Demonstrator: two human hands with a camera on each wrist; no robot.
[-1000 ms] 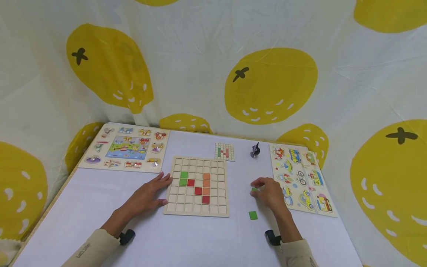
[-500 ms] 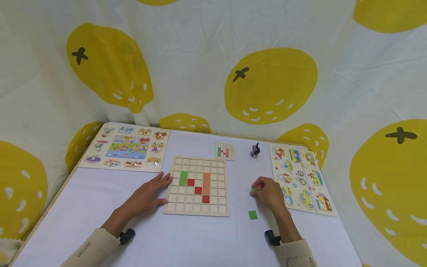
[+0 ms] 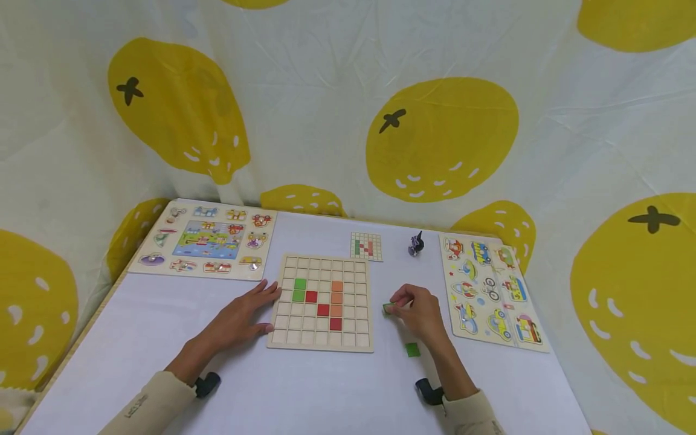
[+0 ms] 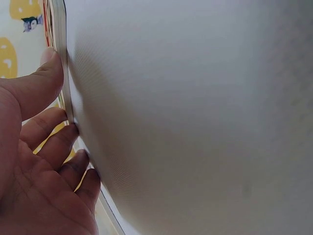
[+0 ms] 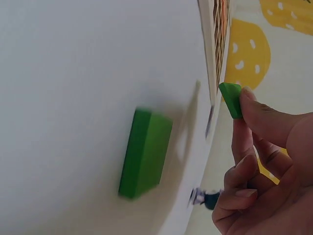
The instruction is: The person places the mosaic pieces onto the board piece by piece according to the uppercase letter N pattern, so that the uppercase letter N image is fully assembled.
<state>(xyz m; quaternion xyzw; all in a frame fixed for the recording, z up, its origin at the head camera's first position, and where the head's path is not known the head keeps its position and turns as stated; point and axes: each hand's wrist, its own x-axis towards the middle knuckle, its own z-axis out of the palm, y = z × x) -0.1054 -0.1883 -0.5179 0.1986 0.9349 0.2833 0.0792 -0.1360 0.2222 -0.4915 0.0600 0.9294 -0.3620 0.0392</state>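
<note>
A wooden grid board [image 3: 348, 339] lies in the middle of the table, with green, red and orange square tiles set in some of its cells. My left hand [image 3: 239, 317] rests at the board's left edge, its thumb and fingertips touching the rim, as the left wrist view also shows. Just right of the board, my right hand [image 3: 421, 311] pinches a green tile [image 5: 231, 99] between thumb and finger, lifted off the table. A second green tile [image 3: 412, 350] lies on the cloth below that hand, large and blurred in the right wrist view.
Behind the board lies a small pattern card [image 3: 367, 247] with a coloured grid. A small dark figurine [image 3: 415, 244] stands to its right. One picture puzzle [image 3: 202, 240] sits at the back left, another [image 3: 492, 293] at the right. A lemon-print curtain hangs behind.
My right hand has moved left toward the board, carrying the pinched green tile. The left hand, the board and the loose tile stay where they were.
</note>
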